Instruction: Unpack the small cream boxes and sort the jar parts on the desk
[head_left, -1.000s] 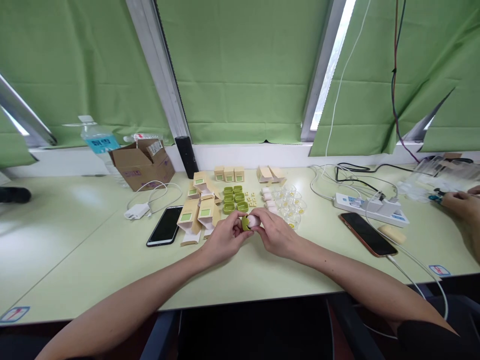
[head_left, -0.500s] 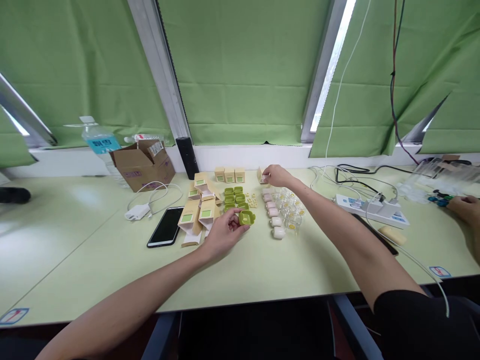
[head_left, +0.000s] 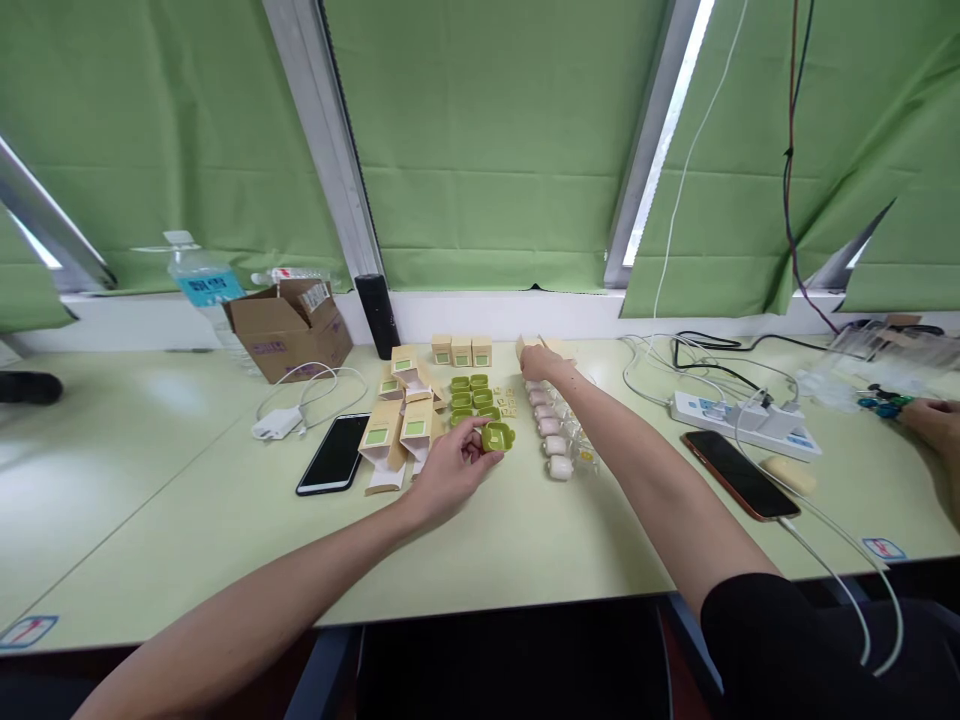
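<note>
My left hand [head_left: 454,462] pinches a small green silicone-like case [head_left: 497,437] by its left side, its hollow side up, just above the table. Beyond it, several matching green cases [head_left: 481,398] stand in two columns, with tiny yellowish squares [head_left: 507,402] beside them. My right hand [head_left: 538,364] reaches to the far end of a column of small rounded pale pink and white cases [head_left: 555,445]. Its fingers point down and look closed, but whatever is in them is hidden. Clear plastic pieces [head_left: 586,458] lie partly under my right forearm.
Opened cartons [head_left: 382,435] pile up on the left, near a phone [head_left: 334,455] and a white charger [head_left: 277,423]. Closed small boxes [head_left: 461,351] line the back. A brown cardboard box [head_left: 292,335] stands back left; a power strip [head_left: 746,424] and another phone [head_left: 739,475] lie right. Another person's hand [head_left: 934,420] shows far right.
My right hand has come slightly nearer and left, from the small box at the back to the far end of the pink column. My left hand still holds the green case.
</note>
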